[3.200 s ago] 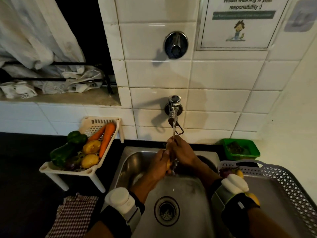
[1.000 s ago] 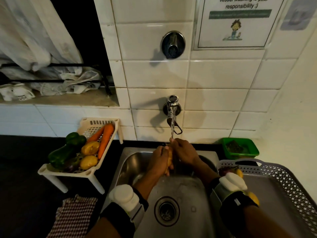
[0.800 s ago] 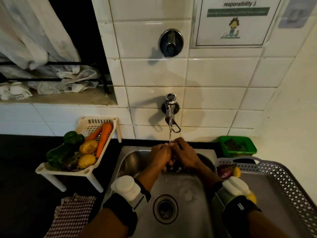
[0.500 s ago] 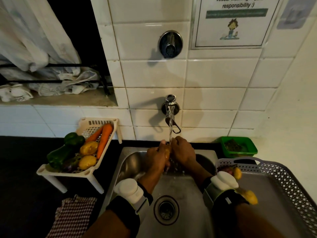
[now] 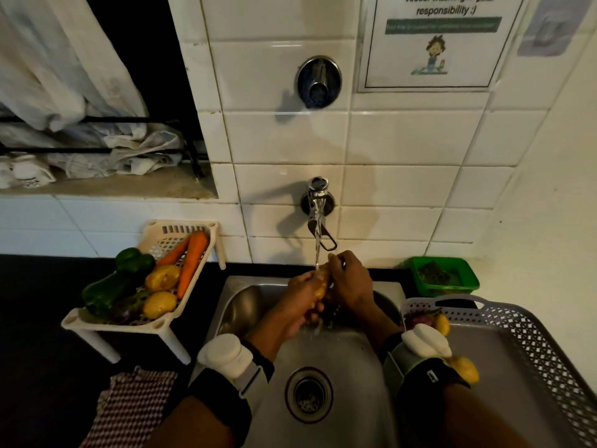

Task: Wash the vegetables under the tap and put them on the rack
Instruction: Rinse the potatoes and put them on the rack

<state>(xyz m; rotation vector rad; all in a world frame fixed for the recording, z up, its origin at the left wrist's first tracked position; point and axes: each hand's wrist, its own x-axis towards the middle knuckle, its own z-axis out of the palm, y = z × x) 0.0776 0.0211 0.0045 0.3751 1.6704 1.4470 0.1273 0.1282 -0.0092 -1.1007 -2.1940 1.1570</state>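
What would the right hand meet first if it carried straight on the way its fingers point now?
The right hand points up-left toward the tap; it already grips the potato, so next would likely be the water stream, then the tap spout, though depth is unclear.

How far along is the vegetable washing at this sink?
Well along, it seems. The cream rack holds peppers, potatoes and carrots. Both hands, left hand and right hand, hold a potato under the running tap. A few vegetables wait in the grey basket.
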